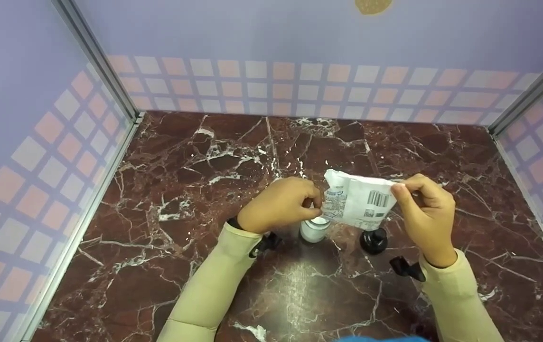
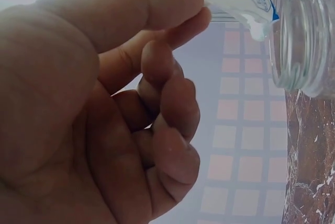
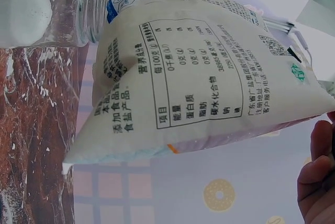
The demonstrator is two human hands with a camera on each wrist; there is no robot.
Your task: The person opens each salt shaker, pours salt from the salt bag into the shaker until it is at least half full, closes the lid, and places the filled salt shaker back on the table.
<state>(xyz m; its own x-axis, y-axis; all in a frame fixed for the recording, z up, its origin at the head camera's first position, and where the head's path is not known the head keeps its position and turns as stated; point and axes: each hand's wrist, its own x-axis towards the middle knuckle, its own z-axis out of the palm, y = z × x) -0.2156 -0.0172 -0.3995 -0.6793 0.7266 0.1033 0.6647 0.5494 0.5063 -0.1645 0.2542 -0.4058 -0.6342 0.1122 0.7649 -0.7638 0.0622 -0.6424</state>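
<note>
A white printed salt bag (image 1: 359, 202) hangs tilted between the two hands, over the table. My left hand (image 1: 278, 204) pinches its lower left corner between thumb and index finger; the other fingers are curled. At the upper right corner, my right hand (image 1: 425, 216) pinches the bag with thumb and fingers. Below the left corner stands a clear glass jar (image 1: 314, 232) without a lid. White salt (image 3: 23, 12) is heaped inside it in the right wrist view. In the left wrist view, white grains show at the bag's corner, by the jar's threaded mouth (image 2: 285, 35).
A black round object (image 1: 373, 241) with a raised top stands right of the jar, partly under the bag. Dark red marbled table (image 1: 181, 285) lies all round, with small white specks beyond the hands. Purple panels (image 1: 252, 38) wall the back and sides.
</note>
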